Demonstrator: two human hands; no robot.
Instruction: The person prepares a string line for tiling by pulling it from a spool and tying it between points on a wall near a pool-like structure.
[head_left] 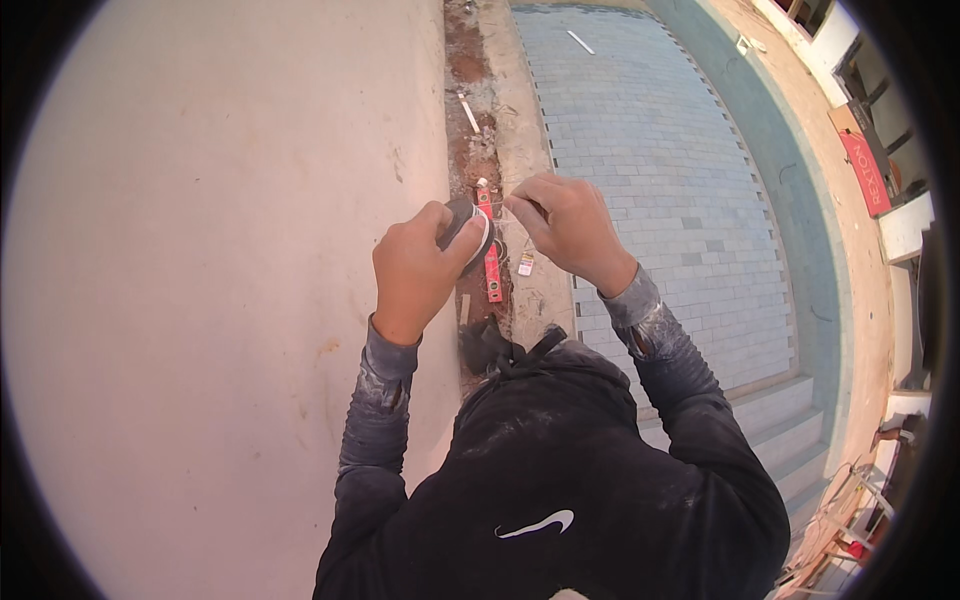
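Note:
My left hand (415, 265) is closed round a dark, round, reel-like thing (459, 222) with a white band along its edge, the thumb pressed on its near side. Just to the right, my right hand (570, 225) is raised with thumb and forefinger pinched together. A thin pale string (500, 207) shows faintly between the two hands, at the pinched fingertips. Below them, a red spirit level (492, 265) lies lengthwise on the soil strip, partly hidden by the left hand's reel. Beside the level, a small white packet (526, 264) rests on the concrete edge.
A tall pale wall (220, 250) rises close on my left. To the right lies a sunken pool floor (670, 180) of blue-grey tiles, with steps (780, 425) at its near end. A white strip (468, 114) lies further along the soil. A red box (865, 170) stands beyond the pool.

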